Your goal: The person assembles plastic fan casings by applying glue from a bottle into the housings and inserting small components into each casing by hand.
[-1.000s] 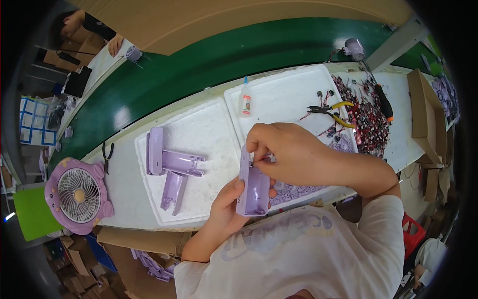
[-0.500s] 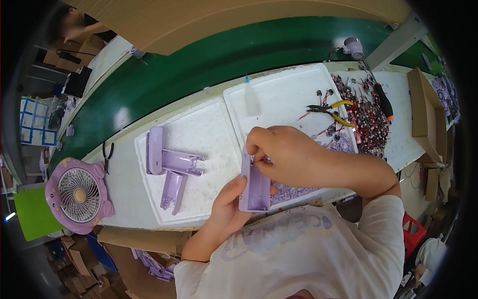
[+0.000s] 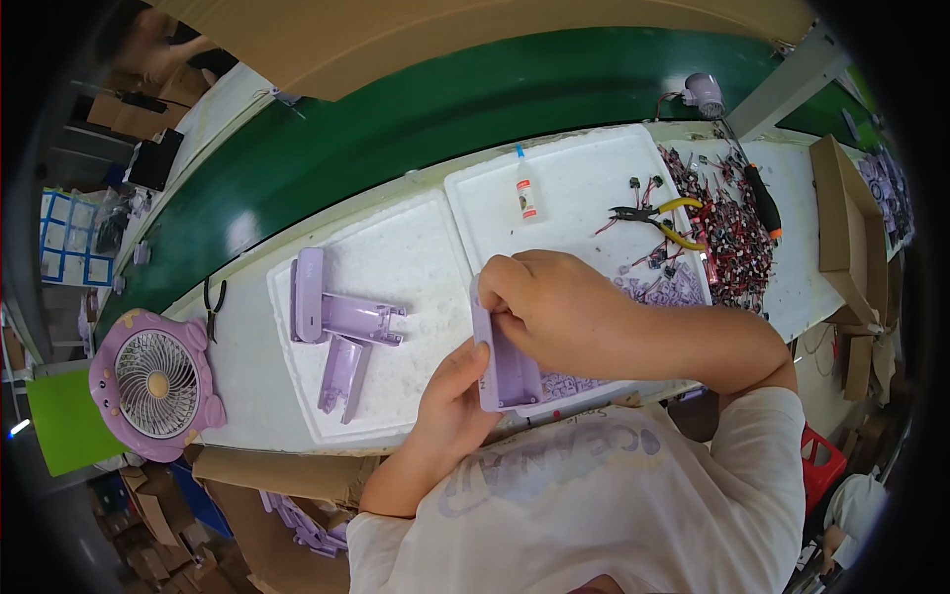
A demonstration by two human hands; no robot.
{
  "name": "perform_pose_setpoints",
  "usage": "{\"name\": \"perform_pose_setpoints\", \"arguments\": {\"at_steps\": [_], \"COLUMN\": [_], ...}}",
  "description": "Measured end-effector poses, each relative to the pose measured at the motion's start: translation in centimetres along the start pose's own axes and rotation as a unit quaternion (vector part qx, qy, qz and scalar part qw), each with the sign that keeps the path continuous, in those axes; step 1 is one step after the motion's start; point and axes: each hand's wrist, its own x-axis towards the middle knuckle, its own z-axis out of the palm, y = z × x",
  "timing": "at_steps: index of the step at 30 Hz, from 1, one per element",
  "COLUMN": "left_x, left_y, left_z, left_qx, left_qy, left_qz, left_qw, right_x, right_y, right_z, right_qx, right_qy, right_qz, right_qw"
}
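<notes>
A long, hollow light-purple plastic casing is held over the front of the white foam trays. My left hand grips its side, thumb along the near-left wall. My right hand is closed at the casing's far end, fingertips bent down inside; whatever they pinch is hidden by the hand. On the left tray lie a closed purple casing and two open half-shells. Beyond my right hand is a small blue-tipped bottle with a red-and-white label. Yellow-handled cutters lie to its right.
Small wired circuit boards are heaped at the right beside a black-and-orange screwdriver. Tiny purple parts lie partly under my right arm. A purple fan and black pliers stand left. An open cardboard box sits far right.
The bottle has turned to show its label and shifted slightly right. My right fingers have sunk deeper into the casing, which has tilted a little. My left hand keeps its grip.
</notes>
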Motion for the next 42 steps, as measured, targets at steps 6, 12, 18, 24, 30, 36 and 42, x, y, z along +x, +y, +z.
{"name": "perform_pose_setpoints", "arguments": {"at_steps": [6, 12, 18, 24, 30, 36, 42], "left_x": [0.5, 0.2, 0.1, -2.8, -7.2, -7.3, -9.5], "left_y": [0.0, 0.3, 0.5, 4.0, 5.6, 7.3, 5.5], "left_z": [-0.9, -0.9, 0.2, 2.4, 15.9, 21.5, 20.4], "left_qx": [-0.111, -0.127, -0.121, 0.349, -0.034, 0.012, 0.091], "left_qy": [-0.060, -0.079, -0.034, 0.019, -0.207, 0.276, 0.297], "left_qz": [-0.004, 0.001, 0.014, 0.297, 0.352, 0.366, 0.413], "left_qw": [0.992, 0.989, 0.992, 0.888, 0.912, 0.889, 0.856], "right_x": [1.4, 0.3, -2.4, 1.0, 8.5, 9.0, 9.0], "right_y": [-1.3, -1.2, -3.1, -0.7, 12.4, 14.0, 3.2], "right_z": [-3.2, -4.4, -2.7, -6.8, -10.6, -7.7, 1.5], "right_qx": [0.137, 0.057, -0.032, -0.113, -0.298, -0.423, -0.128], "right_qy": [-0.120, -0.024, -0.018, 0.049, 0.109, 0.196, -0.011], "right_qz": [0.153, 0.012, -0.185, -0.128, 0.058, -0.003, -0.138], "right_qw": [0.971, 0.998, 0.982, 0.984, 0.946, 0.884, 0.982]}}
